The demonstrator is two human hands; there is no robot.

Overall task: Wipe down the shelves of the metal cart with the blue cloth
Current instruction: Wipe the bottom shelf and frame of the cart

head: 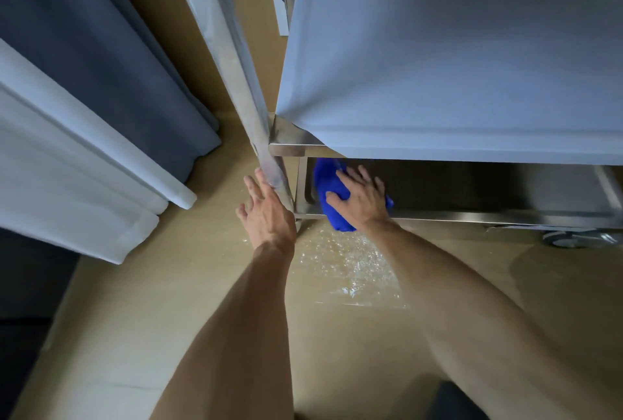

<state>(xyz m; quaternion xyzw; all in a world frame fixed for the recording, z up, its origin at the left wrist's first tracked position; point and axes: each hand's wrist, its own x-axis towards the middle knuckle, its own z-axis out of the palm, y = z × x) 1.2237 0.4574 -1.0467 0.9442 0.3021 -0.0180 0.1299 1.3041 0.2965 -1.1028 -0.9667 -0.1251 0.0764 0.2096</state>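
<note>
Bright blue cloth (pixel 332 195), bunched, is lying at the metal cart (pixel 438 214) bottom shelf's front-left corner; right hand (pixel 362 198) is pressing it w/ fingers spread flat, part-covering it. Left hand (pixel 266 214), open-fingered, is touching the cart post (pixel 236 58). Shelf interior is showing dark, unclear.

**Camera setup: single head view**

One wide-angle camera, head-worn, looking forward and steeply down. Both forearms enter from the bottom edge; left hand (pixel 266 214) and right hand (pixel 362 198) sit mid-frame, close. The metal cart (pixel 455 65) fills upper right, curtains (pixel 101 89) the left, floor (pixel 151 301) below. Straight edges bow near the borders. No second view shares the scene.
</note>
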